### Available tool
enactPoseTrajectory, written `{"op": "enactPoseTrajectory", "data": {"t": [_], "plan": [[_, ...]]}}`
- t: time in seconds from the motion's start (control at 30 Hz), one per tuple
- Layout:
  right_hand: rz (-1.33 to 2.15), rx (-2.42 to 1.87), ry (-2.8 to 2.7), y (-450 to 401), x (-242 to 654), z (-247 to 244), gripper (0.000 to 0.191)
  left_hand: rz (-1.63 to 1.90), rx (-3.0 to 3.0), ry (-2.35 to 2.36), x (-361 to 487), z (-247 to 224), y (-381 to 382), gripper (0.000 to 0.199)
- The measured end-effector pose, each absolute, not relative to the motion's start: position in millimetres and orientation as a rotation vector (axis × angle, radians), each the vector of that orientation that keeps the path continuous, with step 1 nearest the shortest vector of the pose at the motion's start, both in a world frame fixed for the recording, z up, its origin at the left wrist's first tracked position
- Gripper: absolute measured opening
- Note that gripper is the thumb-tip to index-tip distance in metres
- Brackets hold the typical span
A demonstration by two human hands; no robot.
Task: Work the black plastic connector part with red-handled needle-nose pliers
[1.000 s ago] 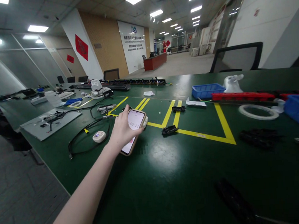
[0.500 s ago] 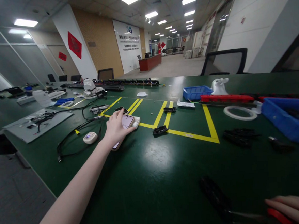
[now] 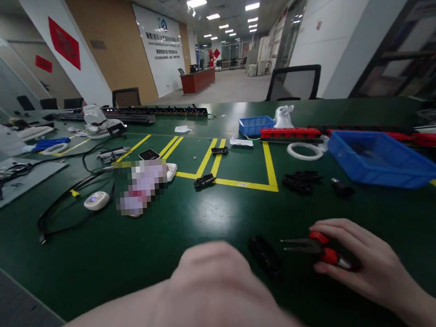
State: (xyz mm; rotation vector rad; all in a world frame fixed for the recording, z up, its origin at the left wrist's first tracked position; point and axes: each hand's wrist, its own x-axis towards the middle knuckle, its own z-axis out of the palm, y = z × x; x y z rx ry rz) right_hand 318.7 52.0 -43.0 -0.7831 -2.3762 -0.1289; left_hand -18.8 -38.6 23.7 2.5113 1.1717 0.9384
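Observation:
My right hand [image 3: 366,257] is closed round a pair of needle-nose pliers [image 3: 315,247] with red handles. The pliers' jaws are slightly parted and point left, with nothing between them. Just left of the tips lies a black plastic part [image 3: 265,257] on the green table. My left hand [image 3: 218,278] is close to the camera at the bottom, smeared by motion; its fingers are hidden. Farther back on the left lies a phone [image 3: 143,188], its picture blurred into blocks, leaning on a small white item [image 3: 171,172].
Two small black parts [image 3: 204,181] lie along yellow tape [image 3: 245,184]. A pile of black parts [image 3: 301,181] and a blue bin [image 3: 375,165] are on the right. On the left are black cables [image 3: 57,207] and a white oval device [image 3: 96,201].
My left hand has come off the phone and back towards me. My right hand has come further into view with the pliers. The view has turned to the right.

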Motion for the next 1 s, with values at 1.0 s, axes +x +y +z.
{"op": "enactPoseTrajectory", "data": {"t": [1.0], "plan": [[-0.468, -0.740, -2.488, 34.5, 305.5, -34.4, 0.020, 0.615, 2.296, 1.000, 20.0, -34.7, 6.0, 0.036]]}}
